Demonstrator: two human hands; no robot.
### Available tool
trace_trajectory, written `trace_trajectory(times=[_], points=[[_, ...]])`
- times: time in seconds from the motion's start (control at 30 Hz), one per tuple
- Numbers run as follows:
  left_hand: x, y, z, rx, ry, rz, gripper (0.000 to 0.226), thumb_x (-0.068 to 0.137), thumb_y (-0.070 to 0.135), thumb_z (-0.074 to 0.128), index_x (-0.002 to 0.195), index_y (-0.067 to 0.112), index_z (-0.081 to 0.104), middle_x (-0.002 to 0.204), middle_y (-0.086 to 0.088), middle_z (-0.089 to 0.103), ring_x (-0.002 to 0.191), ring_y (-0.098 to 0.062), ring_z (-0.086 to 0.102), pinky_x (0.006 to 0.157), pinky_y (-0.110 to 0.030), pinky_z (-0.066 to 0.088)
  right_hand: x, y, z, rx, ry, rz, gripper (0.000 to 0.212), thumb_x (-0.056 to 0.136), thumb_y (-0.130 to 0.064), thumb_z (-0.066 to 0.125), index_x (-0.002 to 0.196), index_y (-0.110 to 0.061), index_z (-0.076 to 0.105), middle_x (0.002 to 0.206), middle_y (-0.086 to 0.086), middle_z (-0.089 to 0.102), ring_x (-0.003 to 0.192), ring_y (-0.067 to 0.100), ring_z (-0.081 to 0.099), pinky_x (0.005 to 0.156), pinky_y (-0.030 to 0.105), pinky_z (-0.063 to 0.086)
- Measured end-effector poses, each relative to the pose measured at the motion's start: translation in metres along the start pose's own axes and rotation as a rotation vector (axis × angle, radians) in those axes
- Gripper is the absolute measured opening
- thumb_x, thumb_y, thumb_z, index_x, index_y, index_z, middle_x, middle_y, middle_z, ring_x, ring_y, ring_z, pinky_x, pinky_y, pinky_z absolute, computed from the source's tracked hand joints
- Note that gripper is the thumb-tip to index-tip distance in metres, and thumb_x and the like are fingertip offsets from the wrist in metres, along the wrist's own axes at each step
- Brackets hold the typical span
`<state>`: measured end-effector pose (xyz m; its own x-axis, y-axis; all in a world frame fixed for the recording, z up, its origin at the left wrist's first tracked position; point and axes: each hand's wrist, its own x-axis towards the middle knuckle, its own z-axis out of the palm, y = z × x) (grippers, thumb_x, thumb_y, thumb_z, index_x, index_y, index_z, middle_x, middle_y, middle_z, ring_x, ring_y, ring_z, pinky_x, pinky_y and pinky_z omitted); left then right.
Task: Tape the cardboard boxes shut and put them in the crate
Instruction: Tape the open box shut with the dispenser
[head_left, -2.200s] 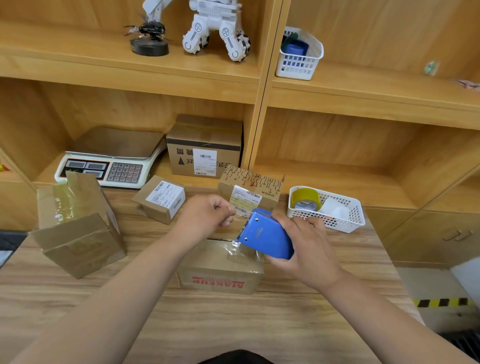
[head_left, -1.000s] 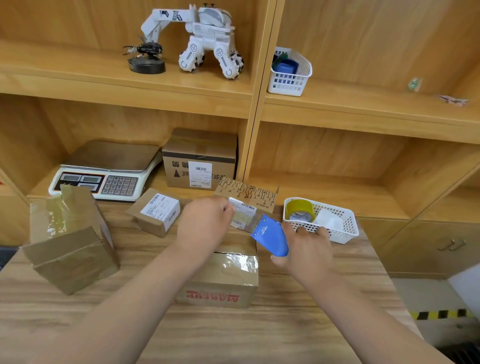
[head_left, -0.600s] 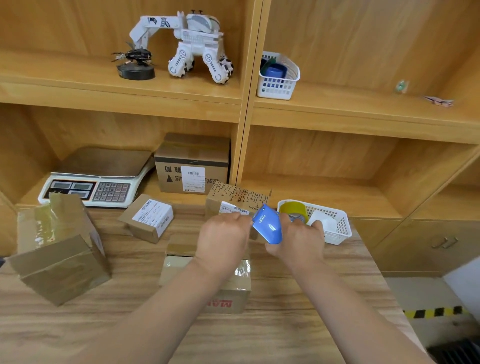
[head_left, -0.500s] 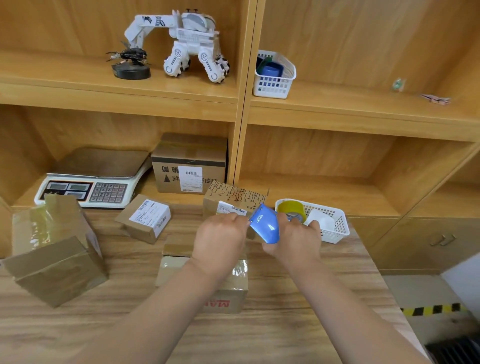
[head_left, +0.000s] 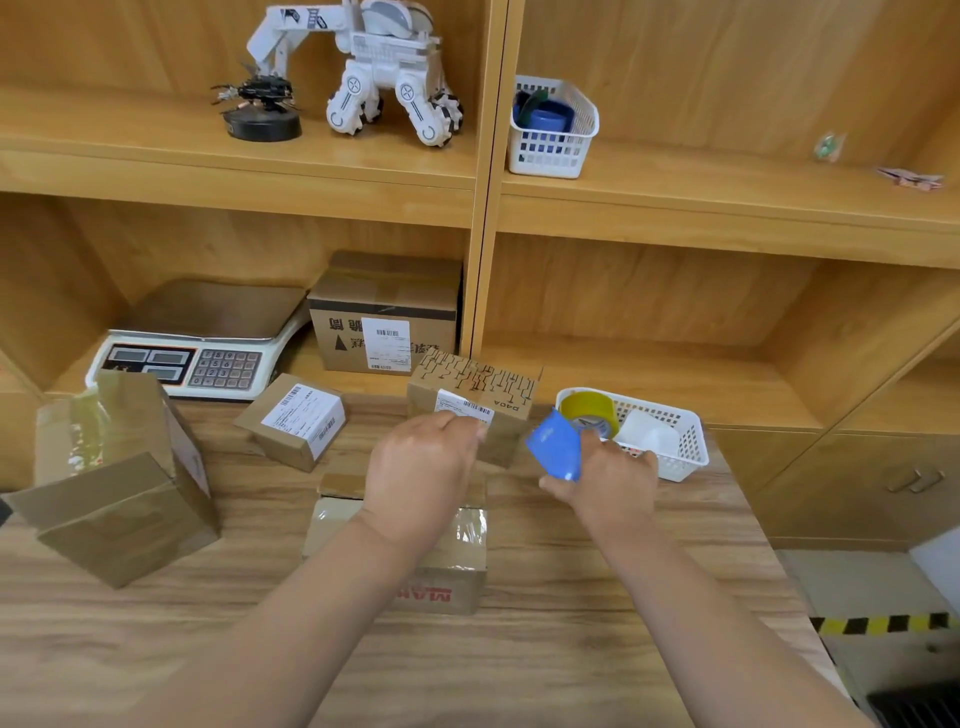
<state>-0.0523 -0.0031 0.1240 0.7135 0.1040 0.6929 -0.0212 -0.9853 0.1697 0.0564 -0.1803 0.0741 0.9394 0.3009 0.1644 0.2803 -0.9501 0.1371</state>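
Small brown cardboard box with red lettering (head_left: 448, 574) is set on the wooden table (head_left: 571, 654). Blue plastic tape dispenser (head_left: 554, 450) is gripped by the right hand (head_left: 610, 480), beyond that box's right corner. Left hand (head_left: 420, 470) is held over it, fingers curled; contents cannot be told.

Bright, even light is coming down from above, leaving only soft shadows sitting under the shelves (head_left: 239, 171), and glare is bouncing off the shiny tape on the left box (head_left: 119, 483). The blue dispenser (head_left: 553, 451) and right hand (head_left: 610, 480) are smearing with motion blur, and the wide lens is bending shelf lines near the edges.
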Motion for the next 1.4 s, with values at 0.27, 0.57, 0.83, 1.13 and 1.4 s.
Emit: trace_trajectory(times=[0.27, 0.57, 0.83, 1.13, 1.4], points=[[0.004, -0.008, -0.015, -0.205, -0.095, -0.231, 0.03, 0.084, 0.033, 0.046, 0.079, 0.019, 0.072, 0.068, 0.006, 0.065, 0.059, -0.017, 0.06, 0.05, -0.03, 0.05, -0.028, 0.019, 0.07, -0.041, -0.375, -0.076, 0.068, 0.098, -0.019, 0.041, 0.152, -0.014, 0.0, 0.134, 0.011, 0.042, 0.12, 0.026, 0.045, 0.092, 0.035, 0.039], [0.006, -0.01, -0.031, -0.181, -0.079, -0.31, 0.017, 0.082, 0.026, 0.059, 0.084, 0.02, 0.074, 0.071, 0.007, 0.067, 0.063, -0.015, 0.062, 0.053, -0.028, 0.05, -0.052, 0.026, 0.104, -0.001, -0.464, -0.112, 0.055, 0.101, -0.023, 0.039, 0.15, -0.015, 0.015, 0.128, 0.005, 0.049, 0.112, 0.017, 0.056, 0.079, 0.029, 0.048], [0.005, -0.014, -0.038, -0.196, -0.102, -0.342, 0.029, 0.084, 0.036, 0.045, 0.078, 0.022, 0.07, 0.071, 0.007, 0.066, 0.069, -0.014, 0.059, 0.056, -0.025, 0.046, -0.042, 0.019, 0.088, 0.05, -0.511, -0.127, 0.047, 0.096, -0.033, 0.043, 0.139, -0.016, 0.032, 0.115, 0.0, 0.062, 0.1, 0.02, 0.061, 0.066, 0.028, 0.043], [0.01, -0.021, -0.044, -0.195, -0.128, -0.383, 0.01, 0.086, 0.016, 0.065, 0.083, 0.022, 0.073, 0.074, 0.009, 0.066, 0.068, -0.009, 0.057, 0.061, -0.005, 0.032, -0.007, -0.029, 0.0, 1.425, -0.419, 0.11, 0.052, 0.085, -0.013, 0.067, 0.132, -0.024, 0.048, 0.12, -0.007, 0.059, 0.108, 0.003, 0.054, 0.079, 0.015, 0.041], [0.012, -0.028, -0.047, -0.232, -0.145, -0.407, 0.011, 0.087, 0.016, 0.065, 0.089, 0.021, 0.074, 0.085, 0.01, 0.069, 0.073, -0.004, 0.055, 0.062, -0.002, 0.032, -0.006, -0.058, -0.026, 1.749, -0.518, 0.161, 0.048, 0.089, 0.006, 0.054, 0.13, -0.018, 0.052, 0.123, -0.005, 0.061, 0.109, 0.0, 0.053, 0.078, 0.012, 0.043]])
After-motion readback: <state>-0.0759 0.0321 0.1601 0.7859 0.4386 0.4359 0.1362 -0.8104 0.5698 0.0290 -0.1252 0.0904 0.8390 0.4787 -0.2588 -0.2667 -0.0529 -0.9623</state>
